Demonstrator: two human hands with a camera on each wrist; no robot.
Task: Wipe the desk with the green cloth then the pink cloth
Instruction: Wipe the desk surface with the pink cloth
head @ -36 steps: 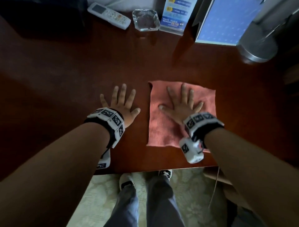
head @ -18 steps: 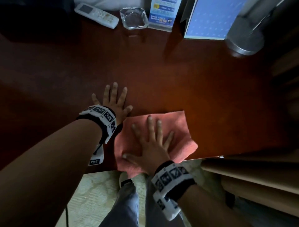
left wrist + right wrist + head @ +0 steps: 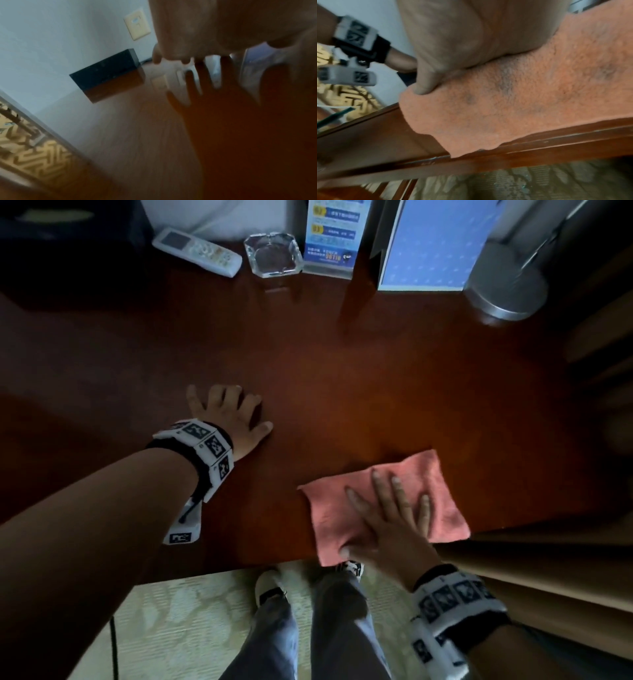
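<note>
The print on the blue-and-white upright card, standing at the far edge of the dark red-brown wooden desk, is too blurred to read; the black-and-white coded wristbands carry no legible words. The right hand is lying flat, fingers straight and spread, pressing the pink terry cloth at the desk's near edge, one corner overhanging it. The left hand is resting palm-down on bare desk, fingers bent at the knuckles, gripping nothing, well apart from the cloth.
</note>
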